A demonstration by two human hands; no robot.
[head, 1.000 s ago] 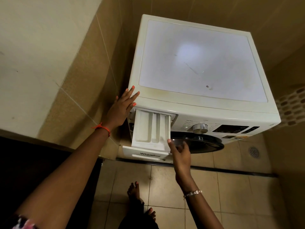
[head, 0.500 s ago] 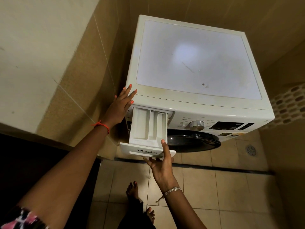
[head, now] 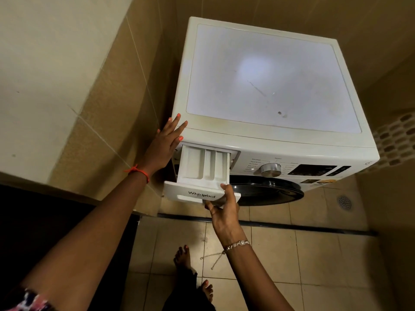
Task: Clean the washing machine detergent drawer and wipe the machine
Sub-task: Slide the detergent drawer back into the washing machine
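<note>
Detergent drawer (head: pixel 210 167) juts from the upper-left front of the washing machine (head: pixel 269 75) — further out than a moment ago, so we judge it nearly free. Our right hand (head: pixel 224 209) now pinches its glossy white fascia (head: pixel 190 195), thumb on top; our left hand (head: pixel 165 142) braces the corner, fingers straight. Three smooth moulded troughs (head: pixel 193 162) show.

Cream wall (head: pixel 45 63) at nine o'clock meets beige wall tiles (head: pixel 116 86) at ten. Tan floor tiles (head: pixel 314 254) spread at five o'clock, crossed by a dark strip (head: pixel 292 226). A round floor drain (head: pixel 344 202) sits at four.
</note>
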